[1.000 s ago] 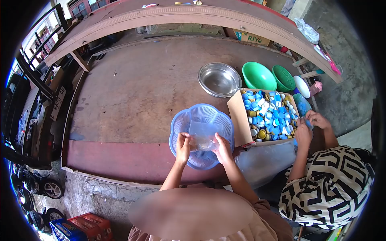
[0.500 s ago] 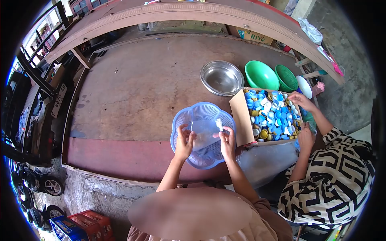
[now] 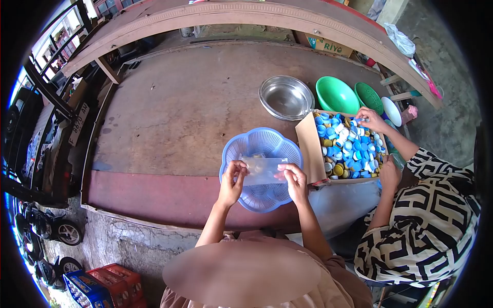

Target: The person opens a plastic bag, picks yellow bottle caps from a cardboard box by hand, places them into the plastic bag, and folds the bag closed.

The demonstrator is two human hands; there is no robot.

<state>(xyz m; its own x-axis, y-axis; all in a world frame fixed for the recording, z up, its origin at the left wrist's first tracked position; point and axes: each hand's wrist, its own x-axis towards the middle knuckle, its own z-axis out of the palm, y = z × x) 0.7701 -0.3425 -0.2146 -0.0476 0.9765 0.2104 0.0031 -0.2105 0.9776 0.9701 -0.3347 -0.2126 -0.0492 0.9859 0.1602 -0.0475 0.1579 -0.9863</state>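
A clear plastic bag (image 3: 266,173) is stretched sideways between my two hands, above the basket. My left hand (image 3: 232,182) pinches its left end, and my right hand (image 3: 295,183) pinches the right end. Something faintly yellowish shows through or behind the bag; I cannot make out what. Beneath lies a blue flower-shaped plastic basket (image 3: 235,145) with perforated walls. Right of it stands an open cardboard box (image 3: 309,149) full of blue, white and yellow bottle caps (image 3: 349,146).
A co-worker's hand (image 3: 373,121) reaches over the caps; their other hand (image 3: 390,174) is by the box's right edge. Behind stand a steel basin (image 3: 285,97), a green bowl (image 3: 336,95), a green basket (image 3: 368,98) and a white bowl (image 3: 391,112). A large clear plastic sheet (image 3: 339,205) lies in front of the box.
The bag now lies wider and flatter between my hands, its raised right corner lowered. The co-worker's upper hand has moved left over the caps. The view has shifted slightly.
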